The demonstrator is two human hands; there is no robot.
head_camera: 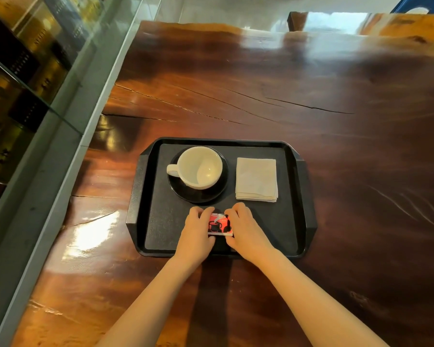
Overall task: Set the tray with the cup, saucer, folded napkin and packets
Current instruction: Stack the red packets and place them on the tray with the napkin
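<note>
Both hands are on the packets (219,225), a small red-and-black stack lying at about six o'clock on the black tray (290,221), just in front of the saucer (198,194). From where I stand the likeliest slip is the stack fanning apart: the packets look thin and slick, and if one hand lets go before the other, or pushes harder, I would expect the top one to slide off crooked. A second worry is the cup (198,167). It sits empty on the saucer at roughly eleven o'clock on the tray, handle pointing to nine, and the fingertips are close to the saucer's near rim, so a careless lift of the knuckles could knock it. The napkin (256,179), folded square at one o'clock, lies well apart from the hands and seems safe. The tray itself rests on a glossy wooden surface (336,96), so a firm shove might skate the whole thing.

The left hand (197,227) is curled, fingers bent and closed in against the left edge of the stack. The right hand (243,226) mirrors it, fingers bent and pressed to the right edge. Between them they squeeze the stack square; whether it is lifted clear of the tray I cannot tell.
</note>
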